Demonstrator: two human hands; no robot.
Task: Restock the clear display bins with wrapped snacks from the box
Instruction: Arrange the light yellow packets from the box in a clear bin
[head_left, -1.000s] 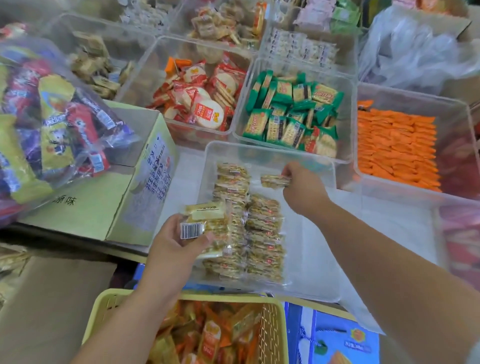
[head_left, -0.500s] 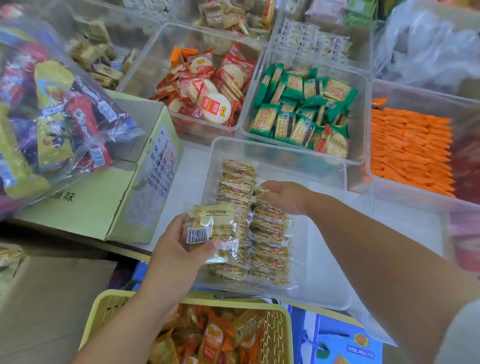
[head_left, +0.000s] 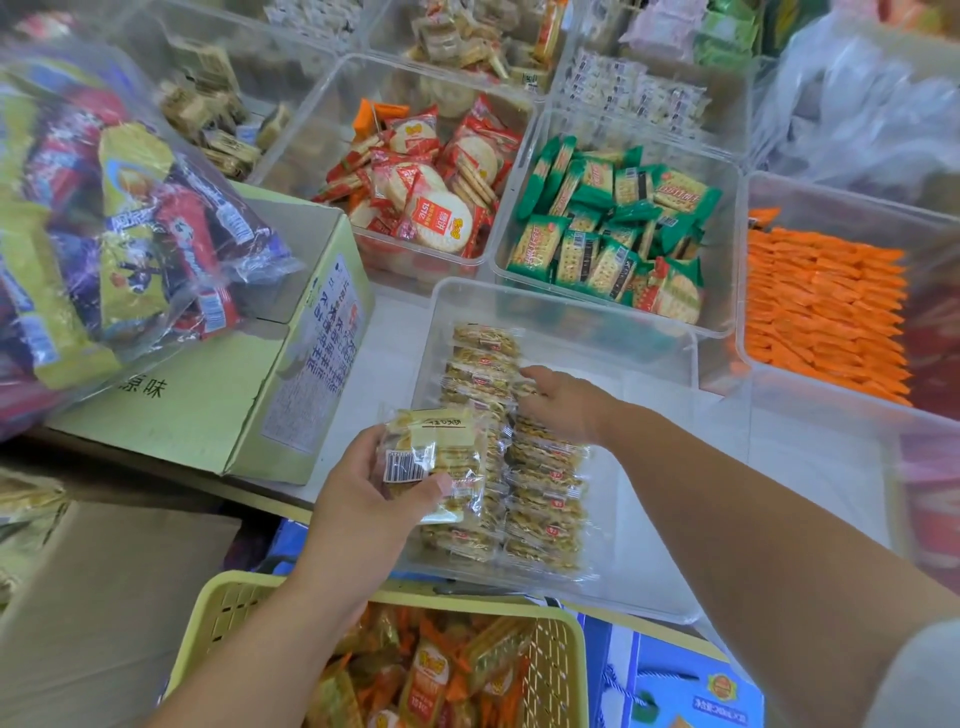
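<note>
A clear display bin (head_left: 644, 530) in front of me holds two rows of wrapped golden snack packs (head_left: 545, 499) along its left side. My left hand (head_left: 363, 504) grips a clear bag of the same snacks (head_left: 436, 457), barcode up, over the bin's left wall. My right hand (head_left: 561, 400) lies palm down on the right row, fingers pressing a pack at its far end. The pale green cardboard box (head_left: 208, 395) sits to the left with its flaps open.
Other clear bins behind hold red-wrapped round crackers (head_left: 431, 208), green cracker packs (head_left: 613, 228) and orange packs (head_left: 826, 306). A big bag of mixed snacks (head_left: 104, 228) rests on the box. A yellow basket (head_left: 561, 623) of snacks stands near me.
My right hand carried one pack from the bin's far end down onto the right row and now rests flat on it. The left hand keeps holding the bag.
</note>
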